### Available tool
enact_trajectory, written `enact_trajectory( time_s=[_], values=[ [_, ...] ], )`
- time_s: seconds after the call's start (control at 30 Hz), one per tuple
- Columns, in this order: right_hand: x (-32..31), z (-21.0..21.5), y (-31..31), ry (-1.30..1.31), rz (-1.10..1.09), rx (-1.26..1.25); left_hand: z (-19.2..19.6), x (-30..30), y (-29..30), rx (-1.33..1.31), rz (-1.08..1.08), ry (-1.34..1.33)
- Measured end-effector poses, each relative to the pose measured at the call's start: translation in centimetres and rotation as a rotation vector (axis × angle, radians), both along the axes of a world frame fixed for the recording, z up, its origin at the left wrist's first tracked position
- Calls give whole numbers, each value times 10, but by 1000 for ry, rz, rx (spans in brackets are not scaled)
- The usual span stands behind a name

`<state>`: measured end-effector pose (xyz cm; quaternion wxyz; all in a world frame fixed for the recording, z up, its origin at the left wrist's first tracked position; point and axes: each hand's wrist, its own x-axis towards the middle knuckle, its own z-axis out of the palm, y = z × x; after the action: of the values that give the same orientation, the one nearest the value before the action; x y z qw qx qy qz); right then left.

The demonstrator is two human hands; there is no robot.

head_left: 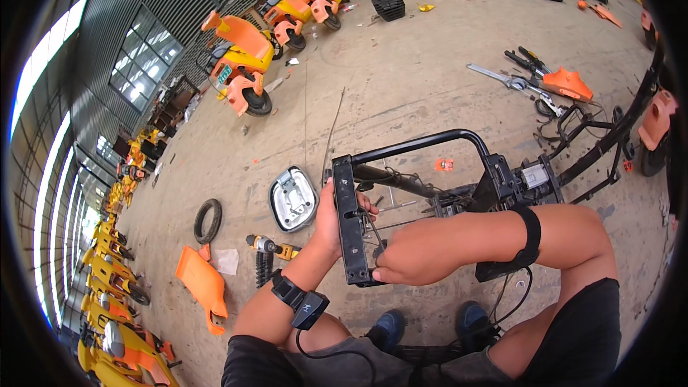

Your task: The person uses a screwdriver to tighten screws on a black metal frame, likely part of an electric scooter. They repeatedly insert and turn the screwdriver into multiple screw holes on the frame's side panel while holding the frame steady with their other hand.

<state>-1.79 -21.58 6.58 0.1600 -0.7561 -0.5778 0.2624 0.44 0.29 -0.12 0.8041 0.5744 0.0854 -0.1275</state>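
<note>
The black metal scooter frame (423, 142) stands in front of me, with a flat black crossbar (351, 233) at its near left end. My left hand (330, 218) is wrapped round the crossbar from its left side, and some fingertips show past its right edge. My right hand (414, 254) is closed in a fist against the crossbar's lower end, thumb resting near the corner. A thin dark rod or cable (374, 229) runs down into that fist; what the fingers hold is hidden. Loose wires (394, 175) hang around the frame tube behind the crossbar.
On the floor at left lie a silver-and-black shell (294, 199), a yellow power tool (287, 251), a tyre (208, 221) and an orange panel (204, 283). Hand tools (527, 64) and an orange part (568, 84) lie at right. Yellow-orange scooters (247, 50) stand farther back.
</note>
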Motion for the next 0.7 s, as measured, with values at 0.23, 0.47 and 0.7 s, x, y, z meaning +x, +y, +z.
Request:
enact_trajectory(
  time_s=[0.23,0.47,0.7],
  values=[
    [2,3,-1,54,3,-26,1,0,-2,7,18,10],
    [18,11,-16,-14,-40,-188,3,-1,-2,35,44,7],
    [40,37,-36,9,-138,-87,7,-4,-4,68,92,48]
  ],
)
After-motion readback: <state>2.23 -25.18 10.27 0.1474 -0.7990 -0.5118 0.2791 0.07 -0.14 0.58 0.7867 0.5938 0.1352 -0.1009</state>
